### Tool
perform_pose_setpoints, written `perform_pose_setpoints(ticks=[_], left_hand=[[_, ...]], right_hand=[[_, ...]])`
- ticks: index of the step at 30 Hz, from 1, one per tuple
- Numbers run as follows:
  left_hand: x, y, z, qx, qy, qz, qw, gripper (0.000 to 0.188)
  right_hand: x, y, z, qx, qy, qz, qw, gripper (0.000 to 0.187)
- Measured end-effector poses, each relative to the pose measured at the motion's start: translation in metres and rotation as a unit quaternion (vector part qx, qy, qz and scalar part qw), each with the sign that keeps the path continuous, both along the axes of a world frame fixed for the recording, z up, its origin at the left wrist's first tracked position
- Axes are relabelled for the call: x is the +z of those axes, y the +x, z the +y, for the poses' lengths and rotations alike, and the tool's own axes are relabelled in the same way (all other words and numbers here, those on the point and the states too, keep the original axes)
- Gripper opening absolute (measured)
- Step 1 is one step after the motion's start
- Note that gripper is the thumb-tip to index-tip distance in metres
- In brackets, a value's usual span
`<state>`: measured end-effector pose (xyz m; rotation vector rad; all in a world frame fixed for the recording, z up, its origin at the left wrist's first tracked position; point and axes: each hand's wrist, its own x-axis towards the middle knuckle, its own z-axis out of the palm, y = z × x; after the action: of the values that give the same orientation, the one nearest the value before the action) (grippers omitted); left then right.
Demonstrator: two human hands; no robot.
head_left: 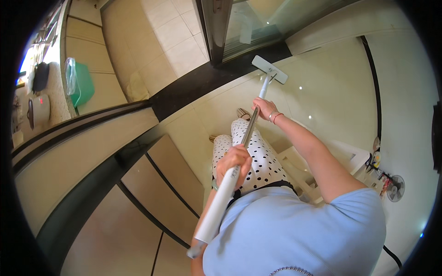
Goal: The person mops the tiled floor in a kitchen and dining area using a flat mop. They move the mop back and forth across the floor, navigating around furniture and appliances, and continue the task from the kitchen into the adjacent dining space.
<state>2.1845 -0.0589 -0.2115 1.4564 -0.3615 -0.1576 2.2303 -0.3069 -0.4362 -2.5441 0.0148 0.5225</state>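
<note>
While the left hand [234, 161] clutches the mop [251, 129] by its white handle [216, 209], the right hand [266, 109]'s wrapped round the pole [253, 118] further down, flat head [279, 76] just past it near the dark sill [193, 85].

Mop head [270, 69]: ahead of the person, left end over the threshold strip [195, 85], right end over the floor [331, 87].
Mop pole [251, 131]: runs back from the mop head, before the legs, to the person's left side.
Grips: both around the mop pole, right grip [267, 109] nearer the mop head, left grip [234, 163] farther back.
Glass door [258, 27]: just beyond the mop head.
Tabletop [57, 87]: far left, beyond the threshold strip.
Bin [83, 85]: at the tabletop's right edge.
Fan [395, 188]: far right.
</note>
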Motion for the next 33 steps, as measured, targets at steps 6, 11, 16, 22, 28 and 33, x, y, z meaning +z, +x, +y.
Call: perform_pose_setpoints(ticks=[6,11,16,22,28,33], left_hand=[[0.034,0.0,0.04,-0.049,0.062,-0.001,0.997,0.019],[0.083,-0.013,0.107,0.014,0.096,0.057,0.994,0.019],[0.146,-0.063,0.172,0.143,0.171,0.077,0.972,0.016],[0.189,-0.078,0.18,0.161,0.267,0.071,0.948,0.019],[0.163,-0.06,0.174,0.172,0.197,0.0,0.965,0.024],[0.123,-0.051,0.134,0.226,0.106,0.047,0.967,0.024]], right_hand=[[-0.017,-0.038,0.048,-0.022,0.032,0.004,0.999,0.004],[0.017,-0.046,0.137,0.047,0.05,-0.012,0.998,0.004],[0.052,-0.057,0.254,0.184,0.113,0.023,0.976,0.002],[0.076,-0.058,0.327,0.256,0.219,0.048,0.94,0.008],[0.087,-0.021,0.299,0.358,0.139,0.076,0.92,0.01],[0.074,-0.003,0.205,0.309,0.087,0.058,0.945,0.009]])
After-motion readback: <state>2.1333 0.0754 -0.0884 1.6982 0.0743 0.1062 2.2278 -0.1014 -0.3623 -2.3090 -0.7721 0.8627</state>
